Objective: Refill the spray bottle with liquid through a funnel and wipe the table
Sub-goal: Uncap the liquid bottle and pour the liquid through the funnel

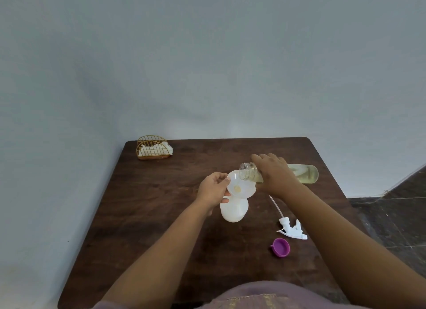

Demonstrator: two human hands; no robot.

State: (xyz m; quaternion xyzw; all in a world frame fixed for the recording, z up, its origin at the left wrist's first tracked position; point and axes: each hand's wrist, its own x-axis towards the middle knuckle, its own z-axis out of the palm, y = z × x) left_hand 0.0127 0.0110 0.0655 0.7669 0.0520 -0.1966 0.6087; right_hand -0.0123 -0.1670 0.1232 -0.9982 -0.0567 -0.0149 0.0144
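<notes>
A white spray bottle point(233, 210) stands uncapped in the middle of the dark wooden table point(161, 216). A translucent white funnel point(242, 186) sits in its neck, with a little yellowish liquid at its centre. My left hand point(213, 189) pinches the funnel's left rim. My right hand point(275, 174) grips a clear refill bottle point(304, 174) of pale yellow liquid, tipped almost level, its open mouth over the funnel.
The white trigger sprayer head point(292, 229) with its dip tube lies on the table right of the bottle. A purple cap point(280, 247) lies nearer me. A gold wire napkin holder point(153, 147) with white napkins stands at the far left corner. The wall runs behind the table.
</notes>
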